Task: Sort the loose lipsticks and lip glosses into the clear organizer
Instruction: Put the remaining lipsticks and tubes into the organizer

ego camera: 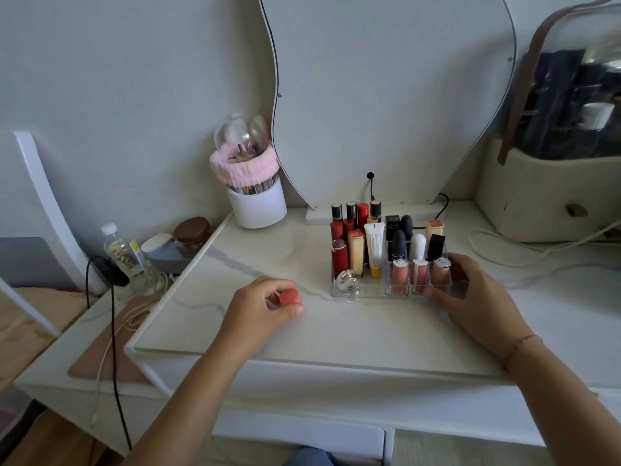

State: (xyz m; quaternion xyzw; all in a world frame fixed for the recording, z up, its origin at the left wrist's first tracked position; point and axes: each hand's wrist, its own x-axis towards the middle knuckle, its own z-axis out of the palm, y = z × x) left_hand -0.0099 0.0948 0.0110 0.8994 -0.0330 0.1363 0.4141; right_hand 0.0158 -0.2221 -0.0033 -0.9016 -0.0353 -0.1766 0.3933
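Observation:
The clear organizer [361,293] stands on the white marble-look tabletop [336,331], filled with several upright lipsticks and glosses: red tubes [339,252] at its left, a white tube with a yellow cap [374,247] in the middle, black ones [399,245] behind, pink glosses [400,275] in front. My left hand [260,311] grips a small coral-pink lip product [290,296] just above the table, left of the organizer. My right hand [470,294] holds the organizer's right front corner, thumb at the front, fingers round the side.
A white brush holder with a pink headband [250,183] stands at the back left by a wavy mirror [386,95]. A beige bag [544,196] sits at the back right. Left of the table are a water bottle [122,250], a jar and cables.

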